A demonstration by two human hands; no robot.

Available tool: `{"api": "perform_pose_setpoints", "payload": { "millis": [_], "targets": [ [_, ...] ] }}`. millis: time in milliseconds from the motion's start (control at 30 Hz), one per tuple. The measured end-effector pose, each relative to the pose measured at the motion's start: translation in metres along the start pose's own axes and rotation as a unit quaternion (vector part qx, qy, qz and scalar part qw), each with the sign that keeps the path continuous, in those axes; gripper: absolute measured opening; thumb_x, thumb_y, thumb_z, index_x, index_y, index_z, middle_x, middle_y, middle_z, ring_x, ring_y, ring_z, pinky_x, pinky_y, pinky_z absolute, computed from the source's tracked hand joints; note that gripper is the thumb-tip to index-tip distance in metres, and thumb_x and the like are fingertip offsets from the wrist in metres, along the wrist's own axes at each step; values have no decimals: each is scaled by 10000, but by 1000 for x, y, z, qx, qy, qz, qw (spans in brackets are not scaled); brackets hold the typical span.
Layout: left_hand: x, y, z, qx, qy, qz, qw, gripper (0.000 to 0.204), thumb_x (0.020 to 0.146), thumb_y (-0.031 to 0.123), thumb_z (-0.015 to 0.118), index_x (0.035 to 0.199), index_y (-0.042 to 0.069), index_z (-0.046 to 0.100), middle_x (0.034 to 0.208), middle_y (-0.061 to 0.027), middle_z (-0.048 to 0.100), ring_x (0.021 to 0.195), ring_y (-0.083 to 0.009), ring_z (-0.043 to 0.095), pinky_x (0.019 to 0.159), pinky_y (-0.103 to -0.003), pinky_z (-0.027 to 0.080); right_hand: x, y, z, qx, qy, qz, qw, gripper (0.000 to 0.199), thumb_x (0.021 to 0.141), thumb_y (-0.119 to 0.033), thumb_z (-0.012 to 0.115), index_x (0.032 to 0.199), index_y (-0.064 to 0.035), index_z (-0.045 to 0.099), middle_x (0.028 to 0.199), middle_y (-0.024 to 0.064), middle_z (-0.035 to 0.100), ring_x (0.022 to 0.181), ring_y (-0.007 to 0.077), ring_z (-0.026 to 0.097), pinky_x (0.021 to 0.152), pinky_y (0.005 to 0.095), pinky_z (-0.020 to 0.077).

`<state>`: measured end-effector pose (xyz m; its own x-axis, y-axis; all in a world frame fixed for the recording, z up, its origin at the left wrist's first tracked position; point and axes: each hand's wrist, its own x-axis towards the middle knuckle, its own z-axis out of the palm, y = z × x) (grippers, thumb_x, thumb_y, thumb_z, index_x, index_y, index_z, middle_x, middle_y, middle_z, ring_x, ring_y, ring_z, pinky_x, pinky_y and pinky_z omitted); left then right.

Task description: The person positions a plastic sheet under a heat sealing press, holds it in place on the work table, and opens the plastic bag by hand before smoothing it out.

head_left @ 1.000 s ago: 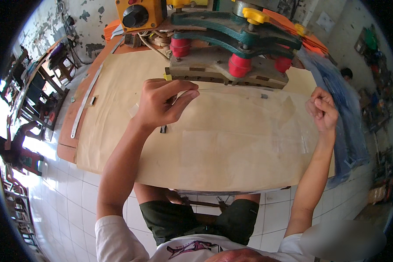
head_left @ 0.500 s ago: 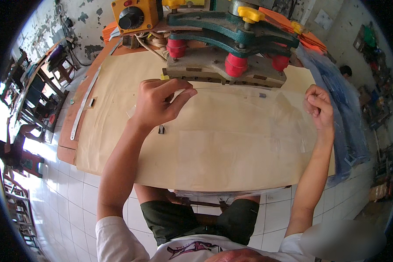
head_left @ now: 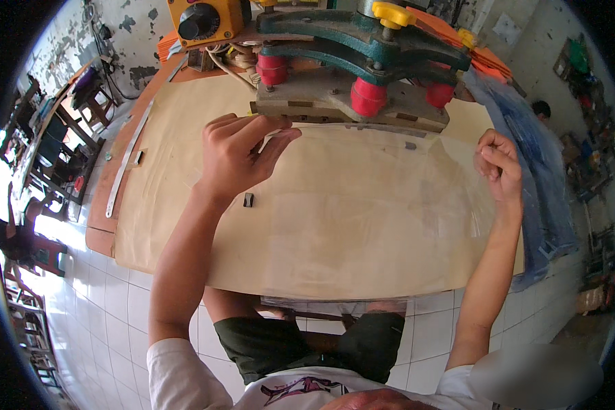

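Note:
A clear plastic sheet [head_left: 362,212] lies over the tan sheet covering the table, its glossy wrinkles showing toward the right. My left hand [head_left: 242,154] pinches the sheet's far left part, thumb against fingers, just in front of the press plate [head_left: 307,102]. At the far right corner my right hand [head_left: 500,164] is curled closed on the same sheet, though its fingertips are partly hidden. Above the plate sits a dark green press frame [head_left: 321,31] with red insulators [head_left: 369,97] and yellow knobs [head_left: 393,14]. A small black clip-like piece [head_left: 249,199] rests near my left wrist.
A yellow control box [head_left: 208,22] with a black dial stands at the back left. A metal ruler [head_left: 126,164] lies along the table's left side. Bluish plastic [head_left: 536,184] hangs over the right edge. Orange stacks [head_left: 482,58] are at the back right.
My left hand has shifted slightly left and away from me, closer to the plate. My right hand stays in nearly the same place. The view has tilted slightly.

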<state>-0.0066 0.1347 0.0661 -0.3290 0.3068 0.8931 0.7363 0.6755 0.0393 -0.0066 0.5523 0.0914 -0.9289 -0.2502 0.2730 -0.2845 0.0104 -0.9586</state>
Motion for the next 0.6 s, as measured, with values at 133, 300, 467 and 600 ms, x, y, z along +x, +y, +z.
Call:
{"api": "perform_pose_setpoints", "payload": {
  "millis": [133,300,467,600],
  "targets": [
    [-1,-1,0,-9,13,5,1000,145,743,179,787,751,110,660,491,1,521,384,-145,451,431,-277,343,-2,-1,-2,36,-7,-9,999,144,817,-156,616,795,-31,550,502,-47,381,416,41,300,459,222,270],
    [-2,-1,1,-19,18,-5,1000,146,743,179,788,758,104,664,492,-5,525,386,-152,459,437,-277,361,-1,-1,1,20,-4,-18,1000,148,825,-164,614,789,-42,540,505,-51,379,421,36,295,454,216,258],
    [-1,0,2,-21,0,-25,999,140,744,174,786,752,102,667,493,-14,529,385,-156,467,434,-282,365,2,2,0,10,-8,-3,1000,151,828,-174,619,789,-50,542,509,-55,384,424,30,297,445,212,248],
    [-3,-2,3,-20,-7,-40,999,139,747,178,783,750,102,667,476,-23,504,375,-161,449,427,-286,359,5,5,2,-15,-4,7,1000,142,830,-173,616,792,-50,556,512,-56,399,422,27,308,433,209,241]
  ]
}}
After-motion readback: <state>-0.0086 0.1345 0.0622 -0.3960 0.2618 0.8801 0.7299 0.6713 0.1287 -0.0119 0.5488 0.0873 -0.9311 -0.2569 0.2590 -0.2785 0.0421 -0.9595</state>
